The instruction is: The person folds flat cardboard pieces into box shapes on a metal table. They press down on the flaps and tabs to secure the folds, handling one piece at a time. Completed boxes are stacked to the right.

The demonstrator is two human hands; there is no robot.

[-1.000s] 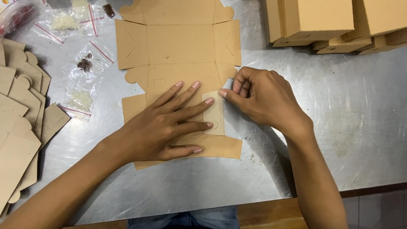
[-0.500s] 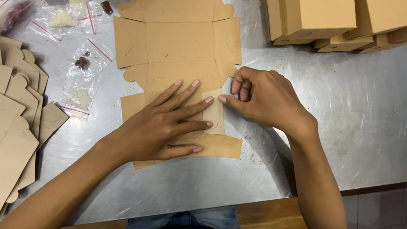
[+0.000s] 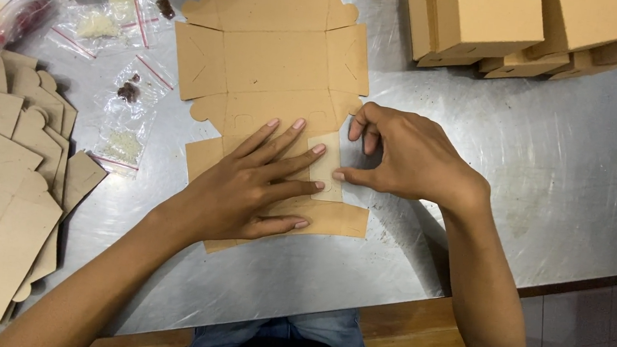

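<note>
Folding step in hand: a flat die-cut cardboard box blank (image 3: 273, 66) lies mid-table on the steel table (image 3: 547, 165). The left hand (image 3: 247, 190) is pressed flat, fingers spread, on the near panel. The right hand (image 3: 406, 160), loosely curled, pinches the side flap (image 3: 326, 166) upward — a firm crease is judged next.

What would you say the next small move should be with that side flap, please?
Probably fold the side flap fully up along its crease: the right hand pinches its edge, partly raised, while the left hand presses the flat cardboard box blank onto the metal table.
</note>
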